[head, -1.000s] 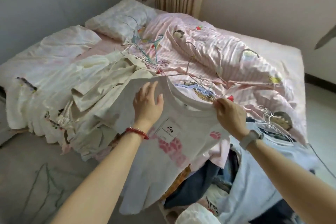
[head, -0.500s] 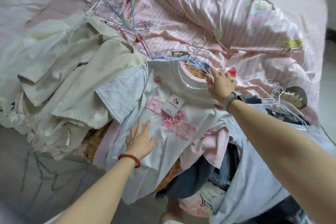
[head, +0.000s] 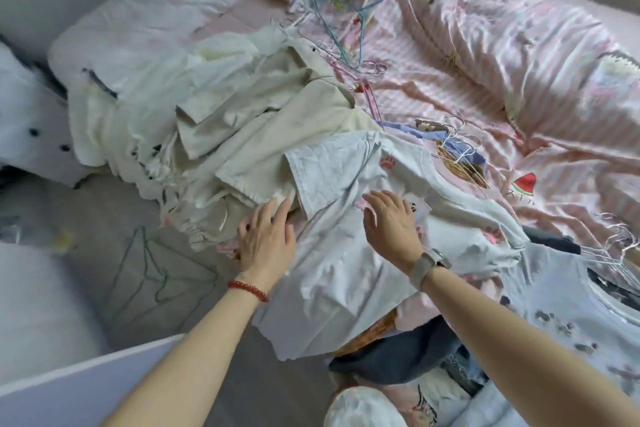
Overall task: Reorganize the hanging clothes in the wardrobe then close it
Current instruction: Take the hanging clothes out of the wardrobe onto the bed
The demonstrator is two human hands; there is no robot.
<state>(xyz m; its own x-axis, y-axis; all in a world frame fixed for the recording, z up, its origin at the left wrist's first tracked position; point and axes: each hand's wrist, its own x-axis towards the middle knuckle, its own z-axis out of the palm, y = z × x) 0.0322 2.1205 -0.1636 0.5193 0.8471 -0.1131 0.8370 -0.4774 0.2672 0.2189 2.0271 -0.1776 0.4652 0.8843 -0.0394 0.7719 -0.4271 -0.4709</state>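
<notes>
Judging from the head view, the only one given, the task is at an early or middle stage — the clothes are off the rail and heaped on the bed (head: 571,55), and no wardrobe shows here, so nothing can be said of its door. A white T-shirt (head: 346,253) with pink paw prints lies spread on top of the pile near the bed's near edge, its hanger hook seemingly among the wire hangers (head: 457,146) at its collar. The left hand (head: 266,243) rests flat at the shirt's left edge, where it meets the beige garments (head: 263,135), fingers straight and slightly spread, holding nothing. The right hand (head: 391,225) lies palm-down on the chest of the shirt, fingers spread and gripping nothing either. Loose coloured hangers (head: 349,21) lie further up the bed, apart from any garment, and a pale blue top (head: 561,291) with dark clothes under it sits to the right. What remains, as I read it, is most of the job — sorting this heap, hanging each piece back, then shutting the wardrobe.
</notes>
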